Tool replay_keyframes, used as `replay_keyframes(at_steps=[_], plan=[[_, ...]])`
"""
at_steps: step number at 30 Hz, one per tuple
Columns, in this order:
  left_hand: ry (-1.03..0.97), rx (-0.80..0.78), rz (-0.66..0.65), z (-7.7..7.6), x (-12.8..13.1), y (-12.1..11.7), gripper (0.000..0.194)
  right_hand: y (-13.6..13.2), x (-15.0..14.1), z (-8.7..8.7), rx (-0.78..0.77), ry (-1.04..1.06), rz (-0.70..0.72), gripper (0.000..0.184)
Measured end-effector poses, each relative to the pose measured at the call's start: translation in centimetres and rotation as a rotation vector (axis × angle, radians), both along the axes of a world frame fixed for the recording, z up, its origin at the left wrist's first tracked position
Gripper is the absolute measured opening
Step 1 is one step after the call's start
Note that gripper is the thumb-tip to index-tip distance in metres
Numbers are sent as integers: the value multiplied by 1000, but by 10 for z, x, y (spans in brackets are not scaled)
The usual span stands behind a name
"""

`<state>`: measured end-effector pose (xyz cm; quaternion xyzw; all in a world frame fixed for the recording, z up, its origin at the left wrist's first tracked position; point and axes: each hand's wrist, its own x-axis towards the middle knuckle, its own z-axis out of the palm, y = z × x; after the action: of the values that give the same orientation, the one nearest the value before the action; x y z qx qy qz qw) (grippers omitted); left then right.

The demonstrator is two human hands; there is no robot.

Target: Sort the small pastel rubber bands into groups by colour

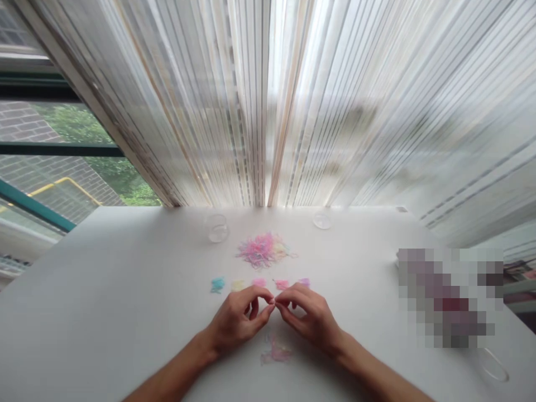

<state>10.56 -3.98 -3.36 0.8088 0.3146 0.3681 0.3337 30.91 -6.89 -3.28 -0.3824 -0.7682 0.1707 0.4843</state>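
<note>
My left hand (238,315) and my right hand (310,315) meet fingertip to fingertip above the white table, each in a pinch. What sits between the fingertips is too small to make out. Just beyond the fingers runs a row of small coloured clusters of thin, band-like pieces: a teal cluster (217,284), a yellow cluster (237,285), a pink cluster (258,282), a coral cluster (281,284) and a purple cluster (304,282), some partly covered by my hands. Below my wrists lies a loose pale pink bunch (277,353) of similar pieces.
A larger mixed heap (263,249) of thin pastel pieces lies farther back on the table (138,279). Behind it stand a clear round container (217,229) and a clear shallow lid or dish (322,221). A blurred-out object (444,301) is at right; striped curtains (268,111) hang behind.
</note>
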Motion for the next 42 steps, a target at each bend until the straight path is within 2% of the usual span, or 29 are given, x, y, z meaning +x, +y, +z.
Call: replay_keyframes(at_steps=[8,16,21,30,35,42], plan=[[27,13,-5,1,-2,1,7,-3,-1,-2,-97,18,8,16],[43,-94,-14,4,-4,1,11,-1,-2,-2,-216,71,-24,7],[20,-64,-3,5,-4,3,12,1,-3,-2,-297,91,-46,2],[-4,-36,-70,-1,-5,2,19,1,-4,3,-319,62,-15,6],[-11,-11,-29,0,-3,4,12,1,-5,2,-319,60,2,5],[-3,-34,26,0,-4,6,11,1,-4,-1,-306,63,4,6]])
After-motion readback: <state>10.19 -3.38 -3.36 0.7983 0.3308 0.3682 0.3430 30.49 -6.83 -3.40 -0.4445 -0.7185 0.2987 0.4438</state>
